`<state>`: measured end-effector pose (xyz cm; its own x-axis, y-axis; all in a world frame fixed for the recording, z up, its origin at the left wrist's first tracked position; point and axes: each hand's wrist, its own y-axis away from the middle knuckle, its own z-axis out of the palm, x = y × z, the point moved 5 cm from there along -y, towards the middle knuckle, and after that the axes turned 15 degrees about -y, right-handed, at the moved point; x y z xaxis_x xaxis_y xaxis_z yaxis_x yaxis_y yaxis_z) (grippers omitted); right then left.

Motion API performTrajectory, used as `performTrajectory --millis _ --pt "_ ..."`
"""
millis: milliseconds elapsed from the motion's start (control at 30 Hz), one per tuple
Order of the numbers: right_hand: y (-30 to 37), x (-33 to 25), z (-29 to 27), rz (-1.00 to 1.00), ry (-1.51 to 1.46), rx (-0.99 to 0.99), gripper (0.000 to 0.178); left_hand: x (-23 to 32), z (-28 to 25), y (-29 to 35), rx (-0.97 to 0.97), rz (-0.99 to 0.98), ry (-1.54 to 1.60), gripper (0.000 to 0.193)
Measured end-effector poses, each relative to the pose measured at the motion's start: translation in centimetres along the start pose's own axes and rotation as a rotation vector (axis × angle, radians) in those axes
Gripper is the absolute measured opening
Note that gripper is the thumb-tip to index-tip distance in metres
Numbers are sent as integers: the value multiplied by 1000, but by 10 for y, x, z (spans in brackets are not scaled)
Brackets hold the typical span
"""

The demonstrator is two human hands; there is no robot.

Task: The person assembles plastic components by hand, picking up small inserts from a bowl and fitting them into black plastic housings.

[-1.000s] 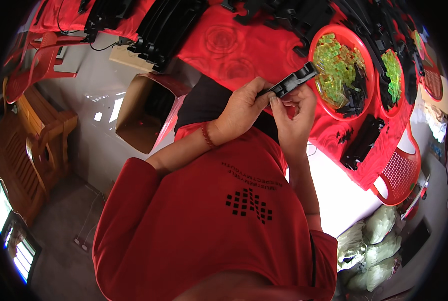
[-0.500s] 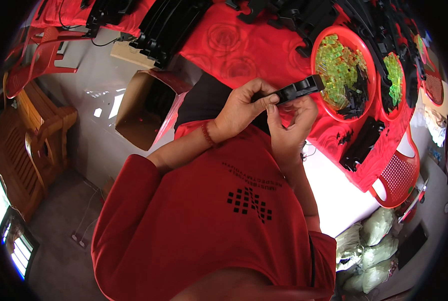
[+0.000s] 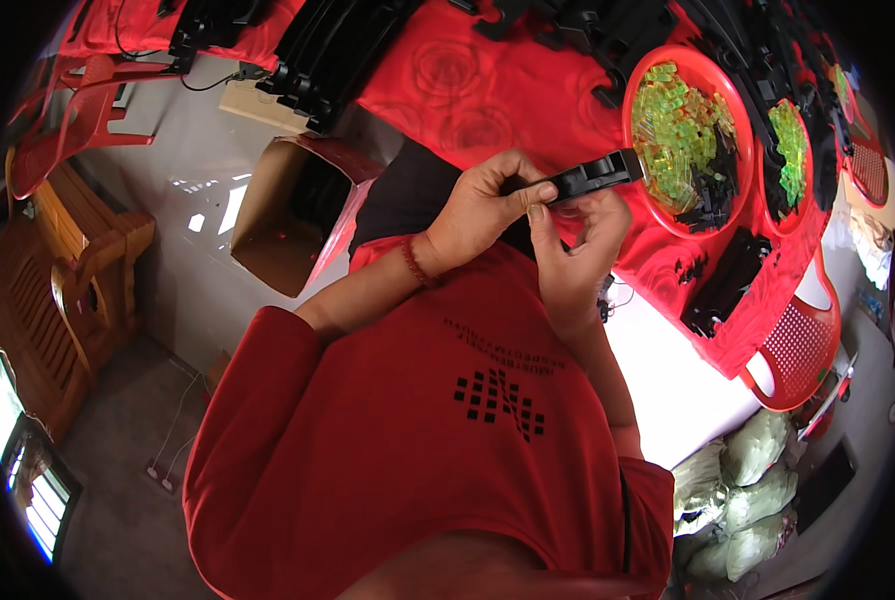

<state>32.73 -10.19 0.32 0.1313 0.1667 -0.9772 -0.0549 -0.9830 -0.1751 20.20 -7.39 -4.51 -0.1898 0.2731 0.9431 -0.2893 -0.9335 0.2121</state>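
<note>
Left fingers [image 3: 533, 194] pinching a black plastic part [image 3: 597, 175], right fingers [image 3: 544, 228] beside it, hold unclear, red basin [image 3: 745, 150] near

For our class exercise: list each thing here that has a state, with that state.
Left hand: closed on the black part
Right hand: fingers bent beside the black part; grip unclear
Black part: held aloft, slanting
Nearer red bowl: holding yellow-green pieces and black pieces
Farther red bowl: holding yellow-green pieces
Cardboard box: open
Pale bags: bulging, piled

Bright window [image 3: 49, 512] lower left, floor [image 3: 182, 275] glare, blown-out white patch [image 3: 667, 385] right, dark rim
</note>
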Motion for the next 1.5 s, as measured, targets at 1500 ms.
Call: performTrajectory --millis 1500 --pt "-20 -5 -27 -26 70 92 35 14 2 3 -142 -83 -332 23"
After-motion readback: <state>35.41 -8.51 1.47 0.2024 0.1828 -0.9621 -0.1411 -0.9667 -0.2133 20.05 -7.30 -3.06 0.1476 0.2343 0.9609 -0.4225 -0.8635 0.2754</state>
